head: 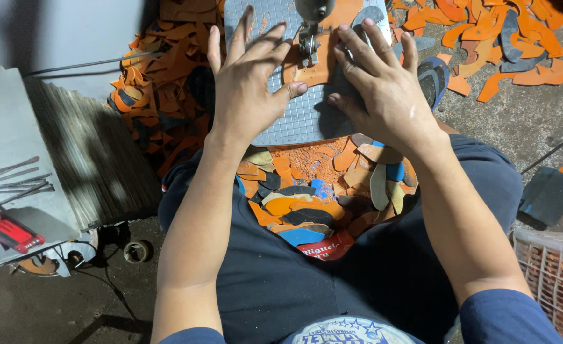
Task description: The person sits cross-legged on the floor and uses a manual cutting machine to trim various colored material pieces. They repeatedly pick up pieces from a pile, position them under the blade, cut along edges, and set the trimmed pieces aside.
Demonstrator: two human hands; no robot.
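Grey gridded machine table point(307, 121) bearing an orange cut piece point(313, 67), orange dust.

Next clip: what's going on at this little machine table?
A seated person presses both hands flat on an orange sheet piece lying on a grey gridded work plate, under the machine's vertical blade head. The left hand holds the piece's left side and the right hand its right side, fingers spread on either side of the blade. Cut scraps, orange, black, blue and tan, fill the person's lap, and more orange offcuts litter the floor. A white basket stands at lower right.
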